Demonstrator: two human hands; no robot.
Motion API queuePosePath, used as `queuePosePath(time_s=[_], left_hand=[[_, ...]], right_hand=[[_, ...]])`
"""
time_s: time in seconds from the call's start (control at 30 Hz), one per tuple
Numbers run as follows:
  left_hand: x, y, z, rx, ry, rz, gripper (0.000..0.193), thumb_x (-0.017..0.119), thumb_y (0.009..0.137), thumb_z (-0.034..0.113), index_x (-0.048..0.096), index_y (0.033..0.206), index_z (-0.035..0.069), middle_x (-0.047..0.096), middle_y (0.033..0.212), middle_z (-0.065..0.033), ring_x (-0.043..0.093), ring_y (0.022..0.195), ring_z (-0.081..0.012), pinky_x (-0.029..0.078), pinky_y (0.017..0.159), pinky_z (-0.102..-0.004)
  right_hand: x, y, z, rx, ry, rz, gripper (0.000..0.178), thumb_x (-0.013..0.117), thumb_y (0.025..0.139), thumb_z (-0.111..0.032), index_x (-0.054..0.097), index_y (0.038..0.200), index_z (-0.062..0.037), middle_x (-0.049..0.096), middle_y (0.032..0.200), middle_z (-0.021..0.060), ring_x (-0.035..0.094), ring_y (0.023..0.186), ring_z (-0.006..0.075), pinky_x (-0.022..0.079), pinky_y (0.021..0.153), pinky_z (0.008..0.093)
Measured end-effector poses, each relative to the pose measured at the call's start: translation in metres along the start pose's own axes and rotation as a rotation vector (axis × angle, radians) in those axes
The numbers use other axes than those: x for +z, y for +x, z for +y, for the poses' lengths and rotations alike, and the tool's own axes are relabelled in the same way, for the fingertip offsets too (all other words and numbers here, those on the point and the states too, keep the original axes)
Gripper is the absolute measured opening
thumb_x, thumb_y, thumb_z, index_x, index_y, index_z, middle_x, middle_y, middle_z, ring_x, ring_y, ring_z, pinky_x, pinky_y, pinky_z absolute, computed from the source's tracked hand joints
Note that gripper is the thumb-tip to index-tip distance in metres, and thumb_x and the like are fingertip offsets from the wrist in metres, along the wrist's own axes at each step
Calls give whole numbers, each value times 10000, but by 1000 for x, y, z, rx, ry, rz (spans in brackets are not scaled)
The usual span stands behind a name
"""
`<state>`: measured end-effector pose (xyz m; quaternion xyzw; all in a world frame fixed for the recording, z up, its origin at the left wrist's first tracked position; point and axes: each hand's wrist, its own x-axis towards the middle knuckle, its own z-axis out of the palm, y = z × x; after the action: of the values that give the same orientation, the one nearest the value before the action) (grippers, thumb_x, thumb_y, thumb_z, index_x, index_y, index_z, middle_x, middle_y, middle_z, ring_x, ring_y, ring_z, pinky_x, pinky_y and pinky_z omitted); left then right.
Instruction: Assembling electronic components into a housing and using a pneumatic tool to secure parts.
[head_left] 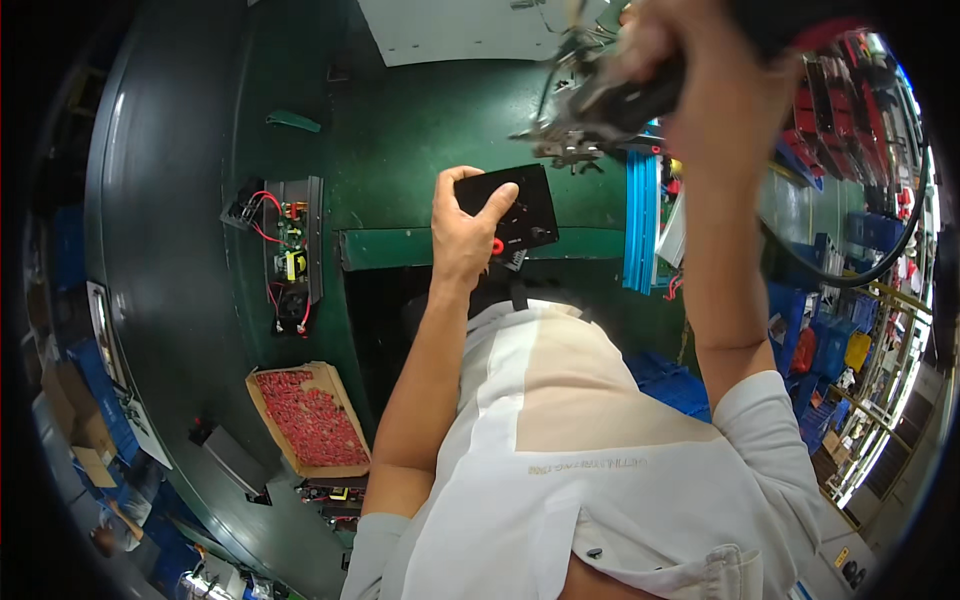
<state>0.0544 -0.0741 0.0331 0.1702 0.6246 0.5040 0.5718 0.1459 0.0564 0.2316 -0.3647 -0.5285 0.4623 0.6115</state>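
Observation:
My left hand (pixel 463 228) grips a flat, square black panel (pixel 530 200) above the bench's near edge, its thumb lying across the face. A red ring (pixel 497 246) shows at the panel's lower left corner. Up at the right, my right hand (pixel 690 55) is closed around a dark hand-held tool (pixel 630 105) with a metal head (pixel 570 140). Motion smears this tool, so its exact kind is unclear. The tool's head is above and to the right of the panel, apart from it.
Left on the green bench (pixel 400 130) lies an open circuit unit (pixel 292 240) with red wires. Nearer is a cardboard tray (pixel 315 420) of small red parts. A blue metal housing (pixel 640 220) stands at right. A black cable (pixel 850 275) hangs farther right.

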Motion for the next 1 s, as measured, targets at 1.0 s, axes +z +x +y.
queuePosePath(time_s=[1.0], left_hand=[[6,11,-15,196,186,73,715,845,847,399,512,1283,-60,567,1299,-199,479,1299,-339,393,1100,-424]], right_hand=[[42,-26,26,-42,494,-278,151,600,937,43,579,1085,19,568,635,47,540,471,130,483,459,271]])
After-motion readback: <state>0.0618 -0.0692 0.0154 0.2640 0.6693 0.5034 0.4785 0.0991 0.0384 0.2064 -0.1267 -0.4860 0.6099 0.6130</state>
